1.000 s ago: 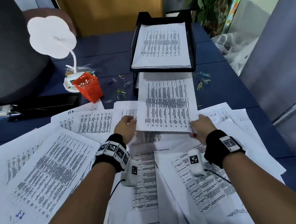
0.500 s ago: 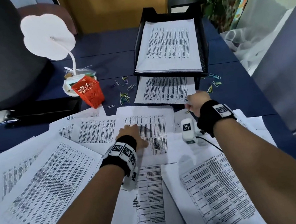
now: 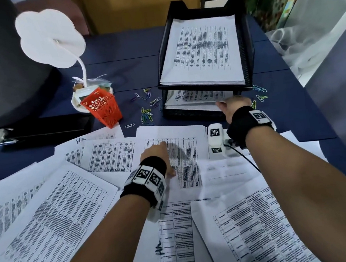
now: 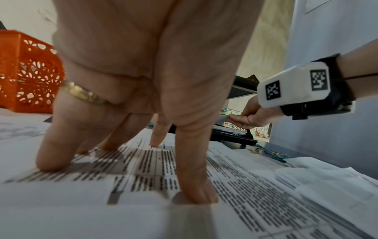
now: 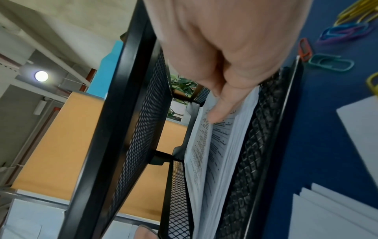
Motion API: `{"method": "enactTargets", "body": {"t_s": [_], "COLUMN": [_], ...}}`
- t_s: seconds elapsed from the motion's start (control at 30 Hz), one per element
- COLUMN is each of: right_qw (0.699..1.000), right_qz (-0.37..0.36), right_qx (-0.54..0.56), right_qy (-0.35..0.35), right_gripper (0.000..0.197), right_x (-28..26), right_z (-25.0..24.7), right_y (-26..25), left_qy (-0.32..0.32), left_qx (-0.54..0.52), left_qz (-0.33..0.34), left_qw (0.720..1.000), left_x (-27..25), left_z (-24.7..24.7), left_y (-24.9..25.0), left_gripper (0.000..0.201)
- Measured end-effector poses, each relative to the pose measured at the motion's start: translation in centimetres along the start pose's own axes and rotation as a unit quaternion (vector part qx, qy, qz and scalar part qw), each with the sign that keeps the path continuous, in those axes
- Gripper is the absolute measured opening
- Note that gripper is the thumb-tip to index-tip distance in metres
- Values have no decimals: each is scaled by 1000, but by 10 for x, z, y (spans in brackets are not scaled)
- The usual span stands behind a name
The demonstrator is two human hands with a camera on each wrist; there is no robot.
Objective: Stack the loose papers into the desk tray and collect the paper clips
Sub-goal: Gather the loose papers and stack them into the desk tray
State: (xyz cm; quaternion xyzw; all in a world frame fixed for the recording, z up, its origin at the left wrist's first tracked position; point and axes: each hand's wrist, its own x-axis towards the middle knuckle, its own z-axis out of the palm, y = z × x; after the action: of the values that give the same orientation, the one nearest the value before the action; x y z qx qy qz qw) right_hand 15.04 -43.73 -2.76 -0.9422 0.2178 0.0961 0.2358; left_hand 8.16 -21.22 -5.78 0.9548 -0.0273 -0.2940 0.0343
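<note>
A black two-tier desk tray [image 3: 246, 44] stands at the back right, with a paper stack [image 3: 202, 48] in its top tier. My right hand [image 3: 232, 104] is at the lower tier's front right and pinches the near edge of a printed sheet [image 3: 198, 98] lying on the stack inside; the right wrist view shows a finger [image 5: 220, 110] on that sheet. My left hand [image 3: 160, 160] presses spread fingers [image 4: 194, 186] flat on a loose printed sheet [image 3: 182, 151]. Several coloured paper clips [image 3: 146, 112] lie left of the tray, more paper clips [image 3: 260, 94] to its right.
Loose papers [image 3: 49, 218] cover the near half of the blue desk. An orange lattice cup [image 3: 102, 108] and a white lamp [image 3: 51, 37] stand left of the clips. A flat black object [image 3: 46, 129] lies at the left, and a grey wall [image 3: 335, 103] bounds the right.
My right hand has carried the printed sheet forward off the pile into the tray's lower tier. My left hand let go of it and came down flat on another sheet.
</note>
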Motion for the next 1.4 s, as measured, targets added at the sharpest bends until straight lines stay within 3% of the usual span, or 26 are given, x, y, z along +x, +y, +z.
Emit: {"method": "enactTargets", "body": {"t_s": [0.17, 0.27, 0.4, 0.43, 0.53, 0.57, 0.67, 0.8, 0.9, 1.03, 1.23, 1.4], "right_qw": [998, 999, 999, 993, 907, 910, 937, 962, 975, 985, 982, 983], "right_qz": [1, 15, 4, 19, 57, 68, 62, 43, 47, 88, 187, 166], "right_qx": [-70, -39, 43, 118, 417, 408, 343, 264, 215, 147, -8, -49], "right_qy": [-6, -4, 14, 7, -3, 10, 24, 47, 36, 28, -21, -63], "right_gripper": [50, 36, 32, 28, 32, 32, 7, 22, 27, 33, 52, 73], "right_x": [-1, -4, -14, -19, -41, -42, -64, -109, -130, -144, -164, -171], "right_z": [-5, -7, 2, 10, 27, 36, 48, 37, 33, 29, 22, 20], "right_y": [4, 9, 24, 27, 36, 45, 64, 83, 104, 135, 176, 186], "left_qy": [5, 8, 16, 15, 12, 10, 38, 113, 130, 86, -39, -29], "left_qx": [-3, -4, -25, -35, -57, -60, -72, -95, -119, -129, -160, -122], "left_qz": [2, 3, 4, 2, 1, 5, 36, 105, 140, 159, 102, 131], "left_qw": [1000, 1000, 1000, 999, 998, 998, 996, 983, 974, 975, 981, 983], "left_x": [-1, 0, -3, -6, -16, -20, -34, -58, -73, -90, -100, -107], "left_z": [1, 3, 3, 4, 7, 10, 22, 39, 45, 53, 68, 72], "left_y": [-1, -2, -3, -4, -8, -9, -8, 1, 10, 24, 40, 54], "left_gripper": [86, 85, 80, 79, 78, 76, 62, 48, 41, 30, 46, 46]}}
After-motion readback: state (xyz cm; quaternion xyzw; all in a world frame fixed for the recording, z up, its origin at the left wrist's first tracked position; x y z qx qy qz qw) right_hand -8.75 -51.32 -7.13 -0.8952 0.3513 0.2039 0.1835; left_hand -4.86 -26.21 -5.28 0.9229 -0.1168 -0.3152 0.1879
